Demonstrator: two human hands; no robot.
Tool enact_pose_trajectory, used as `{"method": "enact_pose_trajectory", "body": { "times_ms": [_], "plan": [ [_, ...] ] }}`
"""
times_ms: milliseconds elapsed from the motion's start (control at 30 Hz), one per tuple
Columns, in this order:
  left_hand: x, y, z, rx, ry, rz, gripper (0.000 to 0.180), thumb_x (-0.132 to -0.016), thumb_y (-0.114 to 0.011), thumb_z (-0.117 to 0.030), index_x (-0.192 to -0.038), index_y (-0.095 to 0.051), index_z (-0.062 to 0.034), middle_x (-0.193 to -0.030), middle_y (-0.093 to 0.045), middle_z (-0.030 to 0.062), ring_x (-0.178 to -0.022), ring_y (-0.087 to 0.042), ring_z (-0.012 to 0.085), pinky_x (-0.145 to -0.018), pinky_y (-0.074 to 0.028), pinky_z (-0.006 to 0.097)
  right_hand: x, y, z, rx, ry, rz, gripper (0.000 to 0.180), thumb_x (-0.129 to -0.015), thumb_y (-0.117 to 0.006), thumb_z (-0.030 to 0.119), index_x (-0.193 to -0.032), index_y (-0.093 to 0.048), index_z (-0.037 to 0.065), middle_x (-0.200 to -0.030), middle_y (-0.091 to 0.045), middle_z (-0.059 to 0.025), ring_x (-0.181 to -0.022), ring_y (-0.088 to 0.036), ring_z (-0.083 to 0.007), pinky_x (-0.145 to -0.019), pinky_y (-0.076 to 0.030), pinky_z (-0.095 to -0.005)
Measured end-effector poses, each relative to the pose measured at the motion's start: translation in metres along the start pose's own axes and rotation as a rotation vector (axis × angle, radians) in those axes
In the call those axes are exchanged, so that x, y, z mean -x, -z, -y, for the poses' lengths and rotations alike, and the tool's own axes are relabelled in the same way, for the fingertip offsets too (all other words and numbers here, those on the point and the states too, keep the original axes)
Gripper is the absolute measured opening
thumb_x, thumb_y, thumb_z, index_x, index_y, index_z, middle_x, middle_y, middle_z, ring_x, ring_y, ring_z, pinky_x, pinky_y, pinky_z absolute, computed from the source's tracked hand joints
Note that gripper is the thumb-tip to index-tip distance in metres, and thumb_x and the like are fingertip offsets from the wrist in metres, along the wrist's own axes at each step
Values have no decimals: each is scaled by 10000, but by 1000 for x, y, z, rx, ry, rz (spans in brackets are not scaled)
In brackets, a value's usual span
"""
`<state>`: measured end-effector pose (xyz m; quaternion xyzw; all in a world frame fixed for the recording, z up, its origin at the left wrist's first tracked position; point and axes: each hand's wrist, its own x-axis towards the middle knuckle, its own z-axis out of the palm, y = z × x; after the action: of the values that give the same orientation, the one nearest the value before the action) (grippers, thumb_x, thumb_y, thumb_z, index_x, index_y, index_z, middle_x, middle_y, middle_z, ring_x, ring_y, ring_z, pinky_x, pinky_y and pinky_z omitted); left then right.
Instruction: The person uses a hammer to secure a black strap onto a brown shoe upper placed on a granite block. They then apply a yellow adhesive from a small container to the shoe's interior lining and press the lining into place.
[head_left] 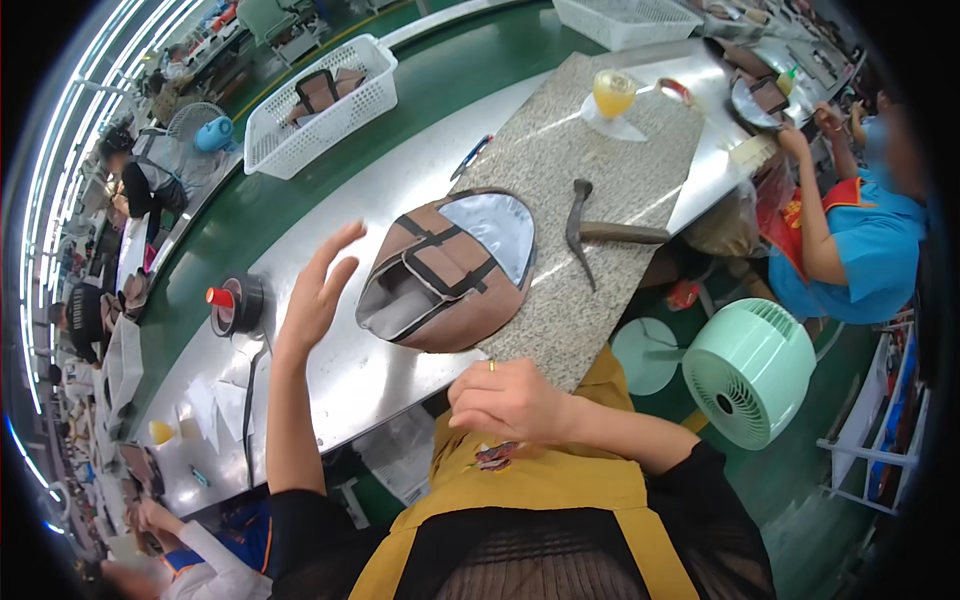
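Now my left hand (pixel 318 290) hovers with fingers spread wide, just left of the brown bag piece (pixel 447 272) at frame centre; my right hand (pixel 508 400) rests curled below it, holding nothing.

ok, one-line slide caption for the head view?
Left hand raised open beside a brown bag panel on the steel bench; right hand closed near the apron; hammer on granite slab.

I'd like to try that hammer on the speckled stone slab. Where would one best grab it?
Probably by the brown wooden handle of the dark-headed hammer. It lies flat on the grey granite slab, its free end toward the slab's right edge, so coming from that side with the right hand looks easiest.
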<state>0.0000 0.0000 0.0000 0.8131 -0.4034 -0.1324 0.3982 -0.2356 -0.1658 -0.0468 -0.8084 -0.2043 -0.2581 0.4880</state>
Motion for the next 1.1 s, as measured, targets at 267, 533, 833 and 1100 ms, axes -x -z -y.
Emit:
{"method": "enact_pose_trajectory", "body": {
  "times_ms": [267,533,833,1100],
  "plan": [
    [95,-54,-8,-403,-251,-165,605,-712,-773,-285,-1241,-560,-84,-1262,-574,85,-1269,-467,273,-1118,-235,497,75,16,-3,84,-366,-67,158,-895,-580,155,-805,-618,32,-788,-619,-76,-709,-605,-263,-631,-483,-337],
    [71,-70,-8,-529,-317,-249,311,-741,-738,-187,-1038,-656,-146,-1051,-593,25,-1103,-550,233,-1084,-283,497,71,56,-6,203,-496,-322,211,-941,-527,138,-813,-621,-2,-781,-624,-107,-735,-618,-243,-669,-479,-317],
    [67,-64,-38,-394,-335,-278,319,-776,-729,-213,-1079,-663,-139,-791,-608,31,-772,-595,208,-982,-394,443,80,56,-8,192,-553,-328,171,-943,-536,114,-875,-624,-16,-809,-607,-84,-729,-592,-183,-671,-464,-276],
    [59,-71,-63,-120,-229,-375,266,-810,-705,-208,-1039,-665,-78,-904,-672,92,-807,-595,263,-797,-464,351,49,55,-5,211,-444,-461,349,-826,-649,23,-1164,-564,46,-1126,-553,-134,-952,-577,-248,-790,-491,-338]
  ]
}}
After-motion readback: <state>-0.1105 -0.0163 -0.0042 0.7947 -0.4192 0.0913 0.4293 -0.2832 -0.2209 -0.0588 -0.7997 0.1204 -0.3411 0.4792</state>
